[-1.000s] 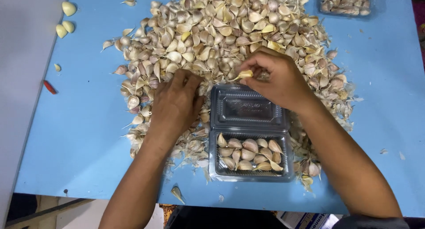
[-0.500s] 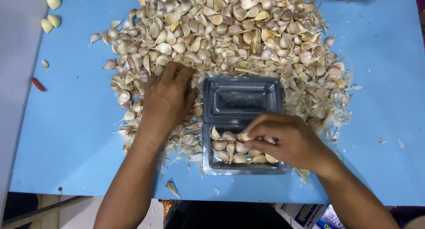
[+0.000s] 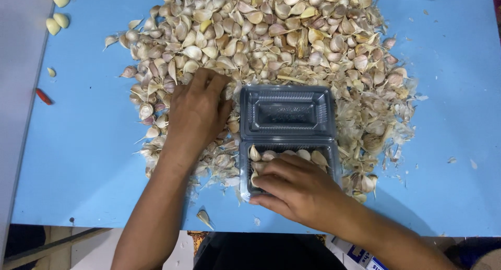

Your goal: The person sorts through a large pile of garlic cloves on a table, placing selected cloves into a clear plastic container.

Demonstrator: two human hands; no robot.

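Right hand [image 3: 300, 189] lay flat, fingers gripping nothing, on light garlic cloves [image 3: 284, 156] in the thin, flexible clamshell tray [image 3: 287, 116]; left hand [image 3: 195, 113] rested loosely spread on the loose cloves [image 3: 271, 35], best pinched singly.

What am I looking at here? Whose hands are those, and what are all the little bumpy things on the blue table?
The picture comes from a camera worn on a person's head, looking down, so you see that person's own two bare hands. There is no machine here.

The bumpy things are garlic cloves, a big pile of them still in their papery skins, spread over a blue table. A few peeled cloves lie apart near the far left corner.

In front of the pile sits a clear plastic box with its hinged lid open. The near half has cloves in it.

The left hand rests flat on the pile. The right hand is over the box's filled half, fingers on the cloves there.
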